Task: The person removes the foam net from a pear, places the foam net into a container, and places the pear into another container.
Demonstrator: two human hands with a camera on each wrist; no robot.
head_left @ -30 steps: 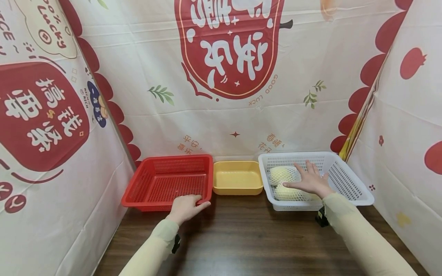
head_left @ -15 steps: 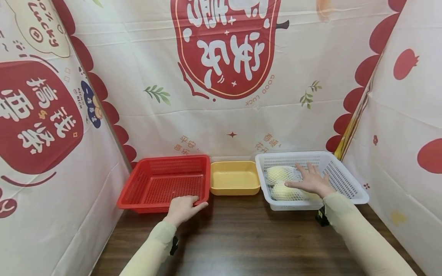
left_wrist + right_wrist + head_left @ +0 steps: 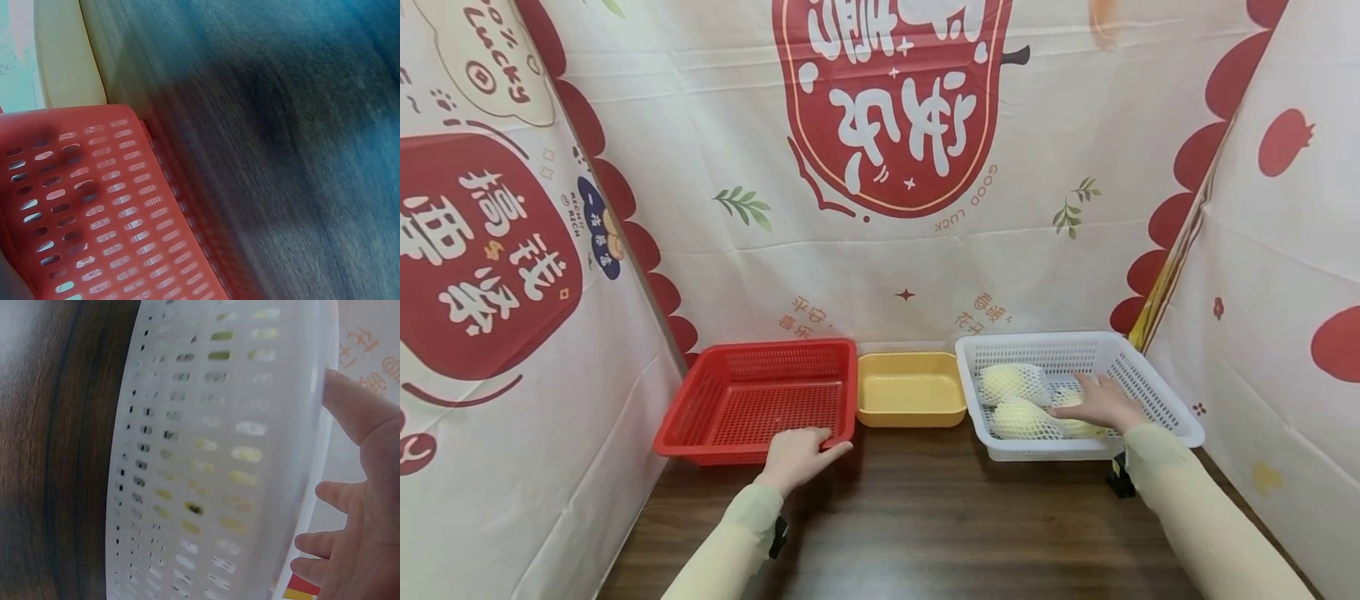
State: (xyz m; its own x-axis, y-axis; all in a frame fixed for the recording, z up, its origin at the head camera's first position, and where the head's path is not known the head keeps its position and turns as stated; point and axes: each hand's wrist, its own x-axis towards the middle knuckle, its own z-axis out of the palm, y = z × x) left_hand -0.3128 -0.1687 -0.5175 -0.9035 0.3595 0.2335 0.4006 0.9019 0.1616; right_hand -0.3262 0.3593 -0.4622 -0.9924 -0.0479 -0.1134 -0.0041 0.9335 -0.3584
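My left hand [image 3: 797, 457] holds the front right corner of the red basket [image 3: 696, 437], its fingers over the rim. In the left wrist view, dark finger shapes show through the slots of the red basket wall [image 3: 119, 206]. My right hand [image 3: 1105, 403] reaches over the front rim of the white basket [image 3: 1183, 429], thumb and fingers apart. Inside lie pale yellow, rounded things in white foam nets: one behind [image 3: 1006, 383], one in front [image 3: 1021, 418] and a third [image 3: 1075, 427], partly under my right hand. The right wrist view shows the spread fingers [image 3: 334, 544] beyond the white rim.
Between the two baskets stands a shallow yellow tray [image 3: 912, 415] against the back cloth [image 3: 880, 275]. Printed cloth walls enclose the dark wooden table [image 3: 925, 517] on the left, right and back.
My right hand has moved right and lower in the white basket, uncovering more of the two netted things on the left. My left hand stays on the red rim.
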